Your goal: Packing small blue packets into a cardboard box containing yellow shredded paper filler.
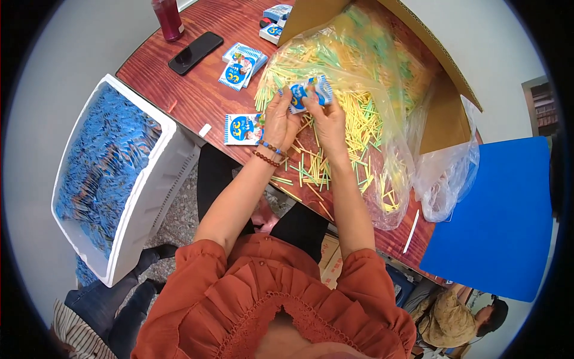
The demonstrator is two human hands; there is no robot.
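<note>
A small blue-and-white packet (312, 94) is held up between my two hands over the table. My left hand (281, 121), with beaded bracelets on its wrist, is closed on the packet's left end. On the packet's right side, my right hand (330, 122) grips with thumb and fingers. Beneath and beyond my hands lie loose thin yellow and green sticks (359, 119), many spilling from a clear plastic bag (388, 173). A similar packet (242, 129) lies flat just left of my left wrist. Farther off is a small pile of these packets (239, 67).
A white foam box (134, 224) full of blue packets stands left of the table. A black phone (196, 52) and red bottle (167, 21) lie far left. An open cardboard box (445, 122) holds the bag. A blue panel (493, 221) is at right; other people are nearby.
</note>
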